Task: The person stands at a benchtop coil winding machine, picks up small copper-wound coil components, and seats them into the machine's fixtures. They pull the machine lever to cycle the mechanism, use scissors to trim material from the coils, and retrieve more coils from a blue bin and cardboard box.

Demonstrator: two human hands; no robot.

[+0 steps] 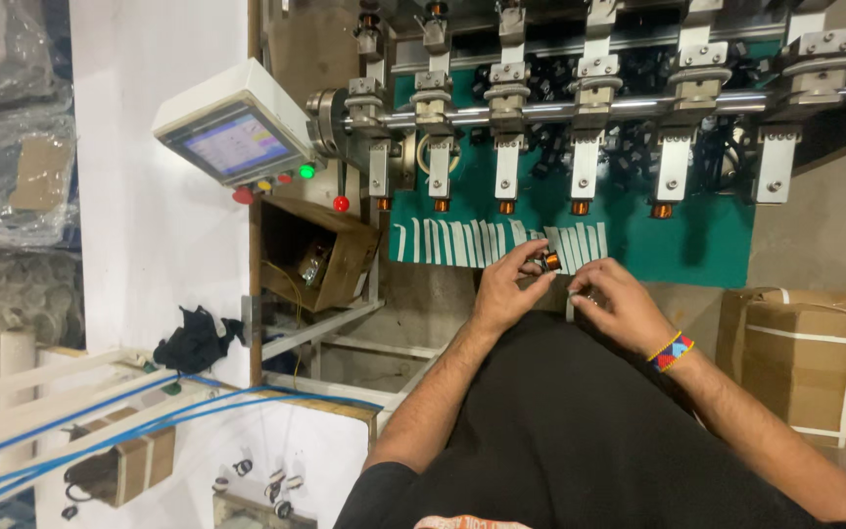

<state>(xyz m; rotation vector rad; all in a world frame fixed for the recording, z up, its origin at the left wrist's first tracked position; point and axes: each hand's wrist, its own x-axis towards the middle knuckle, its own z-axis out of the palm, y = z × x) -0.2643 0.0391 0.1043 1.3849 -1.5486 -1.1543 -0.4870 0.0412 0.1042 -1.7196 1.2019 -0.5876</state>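
The setting is a small factory workshop for winding coils. Just above the hands, a winding machine [589, 108] carries a row of metal spindles, each tipped with a copper coil [580, 208], over a green mat [697, 245]. To the upper left of the hands sits a control box [232, 127] with a screen and coloured buttons. Strapped cardboard cartons [815, 362] stand to the right, and an open cardboard box [330, 260] stands to the left.

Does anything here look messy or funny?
A bit. A crumpled black cloth lies on the white ledge, and the open cardboard box under the control panel sits tilted. The left hand holds a small copper coil; that looks fine.
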